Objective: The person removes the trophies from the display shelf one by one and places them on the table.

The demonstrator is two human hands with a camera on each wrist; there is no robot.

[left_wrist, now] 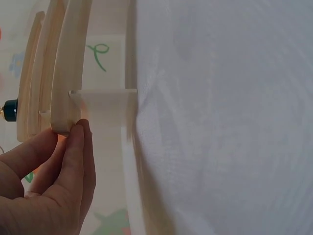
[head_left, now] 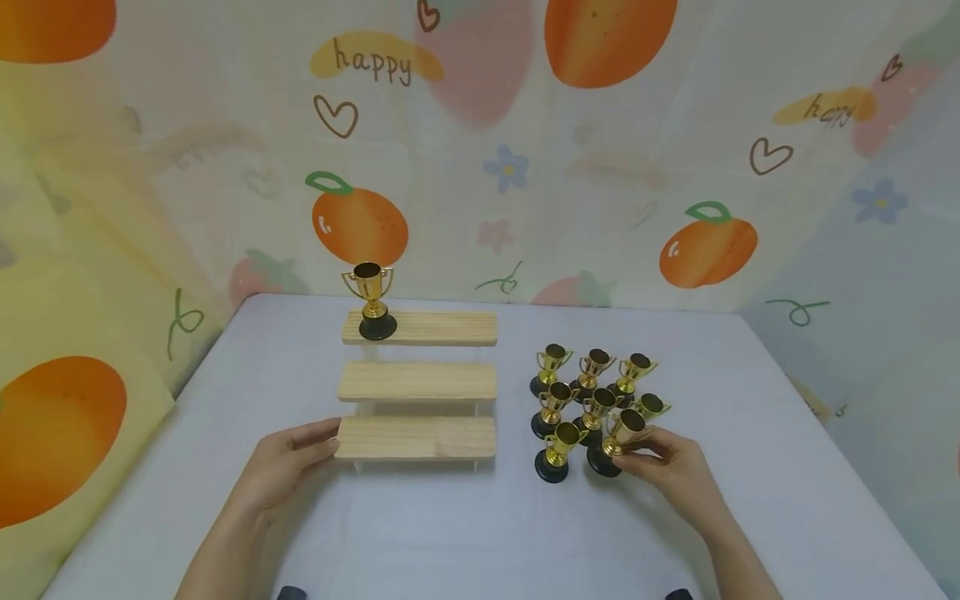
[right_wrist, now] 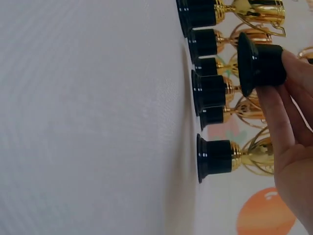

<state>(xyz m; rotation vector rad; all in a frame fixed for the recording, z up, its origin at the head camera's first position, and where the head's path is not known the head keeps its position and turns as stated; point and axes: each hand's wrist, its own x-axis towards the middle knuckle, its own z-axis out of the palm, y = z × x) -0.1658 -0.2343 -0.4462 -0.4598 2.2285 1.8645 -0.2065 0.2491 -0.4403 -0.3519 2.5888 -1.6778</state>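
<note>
My left hand (head_left: pixel 279 468) pinches the left end of the lowest wooden board (head_left: pixel 416 437) of a three-tier stand; in the left wrist view, thumb and fingers lie on either side of the board's end (left_wrist: pixel 66 117). With my right hand (head_left: pixel 671 468) I grip a small gold trophy cup (head_left: pixel 626 427) near its black base (right_wrist: pixel 266 64). That base is raised off the table in the right wrist view. Several similar trophies (head_left: pixel 555 402) stand upright close beside it. One more trophy (head_left: pixel 372 292) stands at the left of the top board (head_left: pixel 450 327).
The middle board (head_left: pixel 416 381) bears nothing, and clear supports (left_wrist: pixel 105 91) hold the boards above the white-covered table (head_left: pixel 420 533). A fruit-printed cloth (head_left: pixel 585 192) hangs behind and along the sides. Two dark objects (head_left: pixel 292 592) show at the front edge.
</note>
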